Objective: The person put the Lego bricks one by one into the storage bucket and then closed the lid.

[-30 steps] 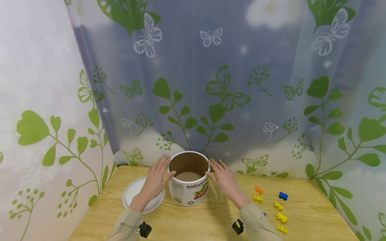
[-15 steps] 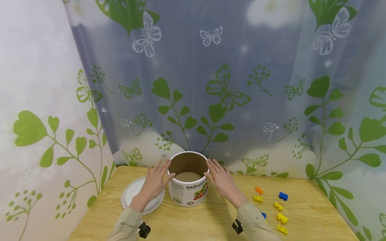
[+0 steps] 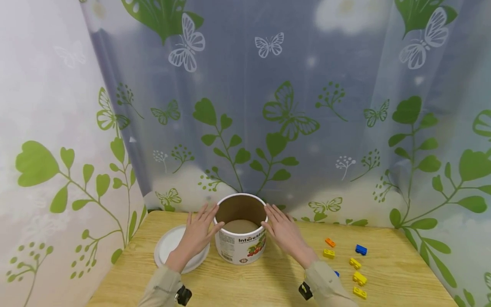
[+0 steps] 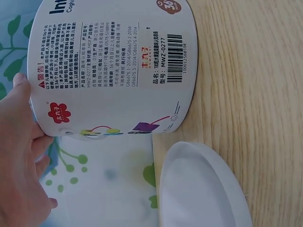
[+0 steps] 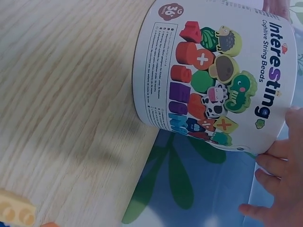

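A round white tub (image 3: 230, 247) stands upright on the wooden table, its top uncovered and its brown inner wall and pale bottom showing. Printed on its side are the word "Interesting" and coloured bead pictures. My left hand (image 3: 195, 234) touches the tub's rim from the left, thumb on the near edge and fingers extended along the side. From the right, my right hand (image 3: 287, 236) rests on the rim in the same way. Both wrist views show fingertips at the upper edge of the tub (image 4: 109, 104). Partly beneath my left forearm lies the white round lid (image 3: 163, 247).
Several toy bricks lie right of my right arm: an orange brick (image 3: 330, 242), a blue brick (image 3: 361, 250) and yellow ones such as the yellow brick (image 3: 359, 279). A patterned curtain (image 3: 245, 106) hangs behind the table's back edge.
Almost nothing moves. The head view shifts slightly, and both hands stay at the tub's rim.
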`<move>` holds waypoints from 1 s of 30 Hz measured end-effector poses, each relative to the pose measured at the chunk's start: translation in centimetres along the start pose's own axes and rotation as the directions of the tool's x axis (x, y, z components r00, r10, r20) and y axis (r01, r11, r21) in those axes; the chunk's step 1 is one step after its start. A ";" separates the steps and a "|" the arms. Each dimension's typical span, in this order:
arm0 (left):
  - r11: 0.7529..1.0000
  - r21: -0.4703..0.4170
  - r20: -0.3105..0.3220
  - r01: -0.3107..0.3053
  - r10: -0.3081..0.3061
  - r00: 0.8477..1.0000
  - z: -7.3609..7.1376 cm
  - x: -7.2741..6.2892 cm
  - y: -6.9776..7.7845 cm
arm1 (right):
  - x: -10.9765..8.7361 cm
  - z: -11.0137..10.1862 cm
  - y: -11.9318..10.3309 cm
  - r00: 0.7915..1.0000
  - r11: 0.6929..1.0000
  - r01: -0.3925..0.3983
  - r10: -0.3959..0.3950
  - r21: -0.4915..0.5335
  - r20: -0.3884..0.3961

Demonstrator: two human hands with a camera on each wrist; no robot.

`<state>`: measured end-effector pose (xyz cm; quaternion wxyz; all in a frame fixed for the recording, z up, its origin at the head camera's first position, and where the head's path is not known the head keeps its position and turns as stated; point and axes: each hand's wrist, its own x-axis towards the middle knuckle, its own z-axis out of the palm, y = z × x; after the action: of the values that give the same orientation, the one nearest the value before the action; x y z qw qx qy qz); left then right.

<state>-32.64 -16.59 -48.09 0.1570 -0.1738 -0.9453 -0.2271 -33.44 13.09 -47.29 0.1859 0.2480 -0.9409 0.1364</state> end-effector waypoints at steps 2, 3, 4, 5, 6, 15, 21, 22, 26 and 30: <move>1.000 0.011 -0.004 -0.007 0.007 1.000 0.0 -0.2 0.2 | -0.3 -0.1 0.0 1.000 1.000 0.008 -0.008 -0.012 -0.006; 1.000 0.015 -0.005 -0.009 0.009 1.000 0.1 -0.3 0.3 | -0.4 -0.1 0.1 1.000 1.000 0.011 -0.011 -0.018 -0.008; 1.000 0.017 -0.004 -0.010 0.010 1.000 0.1 -0.4 0.4 | -0.5 -0.1 0.1 1.000 1.000 0.015 -0.015 -0.020 -0.011; 1.000 0.019 -0.001 -0.010 0.010 1.000 0.1 -0.4 0.5 | -0.6 -0.2 0.1 1.000 1.000 0.019 -0.019 -0.019 -0.014; 1.000 0.020 -0.001 -0.012 0.012 1.000 0.1 -0.5 0.6 | -0.8 -0.2 0.1 1.000 1.000 0.021 -0.021 -0.019 -0.013; 0.998 0.044 -0.023 -0.042 0.044 0.999 0.4 -1.3 1.0 | -2.0 -0.6 -0.2 1.000 1.000 -0.006 0.006 -0.005 -0.002; 0.998 0.042 -0.035 -0.038 0.039 0.999 0.7 -1.9 1.3 | -2.8 -0.7 -0.4 0.999 0.999 -0.038 0.038 0.002 0.011; 0.999 0.038 -0.032 -0.033 0.034 0.999 0.7 -1.9 1.4 | -2.9 -0.8 -0.4 0.999 0.999 -0.040 0.040 0.007 0.009; 0.999 0.028 -0.040 -0.027 0.028 0.999 0.9 -2.3 1.8 | -3.6 -1.1 -0.4 0.999 0.999 -0.040 0.040 0.016 0.007; 0.999 0.013 -0.057 -0.030 0.031 0.998 1.0 -2.7 2.4 | -4.2 -1.4 -0.5 0.999 0.998 -0.053 0.052 0.023 0.011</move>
<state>-29.53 -14.80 -49.07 0.1884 -0.1808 -0.9390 -0.2238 -29.43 14.91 -47.71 0.1744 0.2260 -0.9464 0.1508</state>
